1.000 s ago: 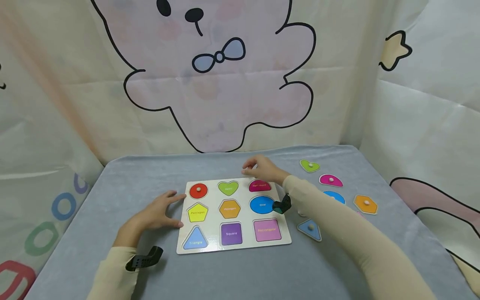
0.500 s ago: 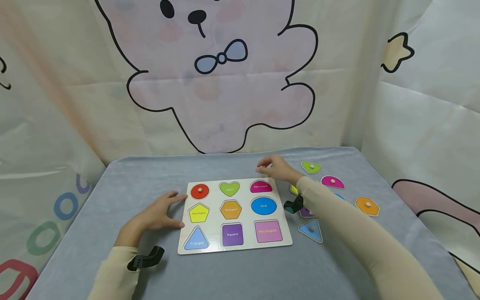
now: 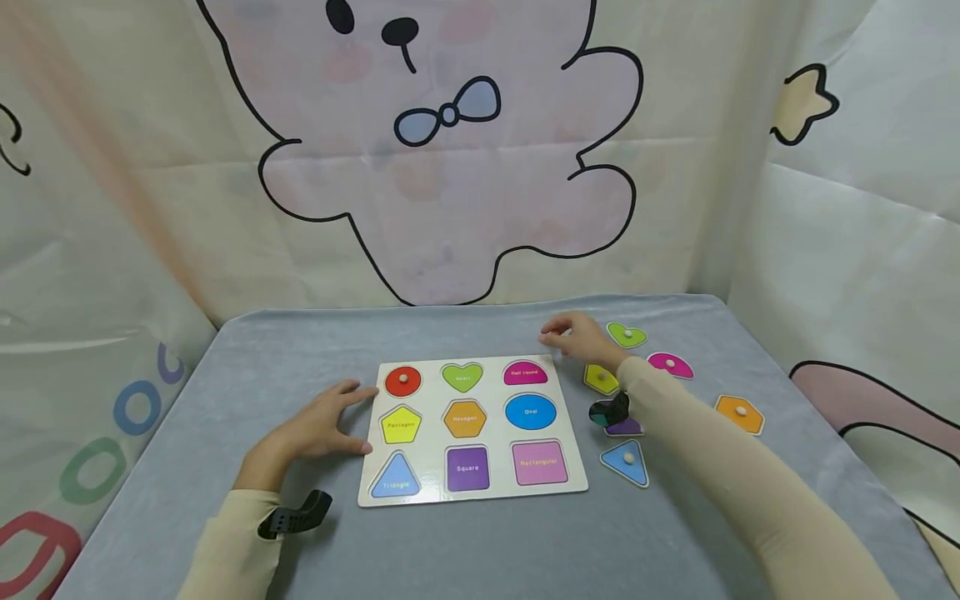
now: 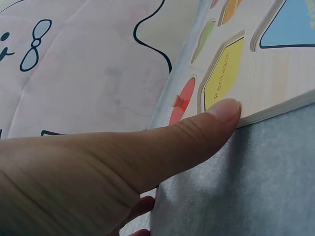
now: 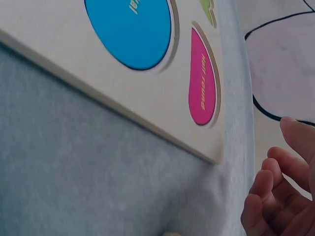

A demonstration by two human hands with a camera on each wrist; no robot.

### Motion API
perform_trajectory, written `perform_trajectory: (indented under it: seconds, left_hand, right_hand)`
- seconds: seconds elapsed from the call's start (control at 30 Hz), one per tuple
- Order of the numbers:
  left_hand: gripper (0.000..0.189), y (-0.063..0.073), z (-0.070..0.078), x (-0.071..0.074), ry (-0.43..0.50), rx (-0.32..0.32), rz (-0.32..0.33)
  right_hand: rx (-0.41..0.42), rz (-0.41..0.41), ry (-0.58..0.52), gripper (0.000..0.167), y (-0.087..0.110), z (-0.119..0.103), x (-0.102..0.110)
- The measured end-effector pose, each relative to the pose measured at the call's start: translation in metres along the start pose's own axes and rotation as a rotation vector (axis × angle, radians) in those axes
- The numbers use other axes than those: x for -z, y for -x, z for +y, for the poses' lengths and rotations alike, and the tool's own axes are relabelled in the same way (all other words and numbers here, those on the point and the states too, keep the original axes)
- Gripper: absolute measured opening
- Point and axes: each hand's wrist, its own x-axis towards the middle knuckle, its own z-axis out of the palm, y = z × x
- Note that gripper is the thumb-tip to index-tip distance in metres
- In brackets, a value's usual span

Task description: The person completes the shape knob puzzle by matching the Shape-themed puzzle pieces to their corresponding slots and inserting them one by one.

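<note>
A white wooden shape puzzle board [image 3: 432,408] lies on the table, with the red circle piece [image 3: 402,382] seated in its top left recess. My left hand [image 3: 318,423] touches the board's left edge with its fingers spread; in the left wrist view the thumb [image 4: 197,130] presses beside the pentagon recess [image 4: 224,73]. Over the cloth beyond the board's top right corner hovers my right hand [image 3: 581,337], fingers loosely bent, holding nothing. It is nearest the yellow pentagon piece [image 3: 600,380] and the green heart piece [image 3: 626,335].
Right of the board lie more knobbed pieces: a pink half round [image 3: 670,365], an orange hexagon [image 3: 741,414], a blue triangle [image 3: 626,463] and a partly covered purple piece [image 3: 628,427]. My right sleeve [image 3: 720,450] crosses over this area. Grey-blue cloth [image 3: 465,550] covers the table.
My right hand has moved right, from above the board's top edge to beyond its corner, uncovering the yellow pentagon piece. The left hand keeps its place on the board.
</note>
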Motion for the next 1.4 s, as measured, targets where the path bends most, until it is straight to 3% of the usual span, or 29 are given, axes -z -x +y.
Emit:
perform_trajectory:
  seconds: [1.03,1.4]
  left_hand:
    - [0.094,-0.001,0.002,-0.001,-0.001,0.017,0.000]
    - [0.095,-0.001,0.001,0.000,-0.003,0.017,-0.002]
  right_hand:
    - [-0.112,0.093,-0.005,0.043,0.010,0.054,0.053]
    - [-0.190,0.143,-0.108,0.052,0.013,0.073,0.072]
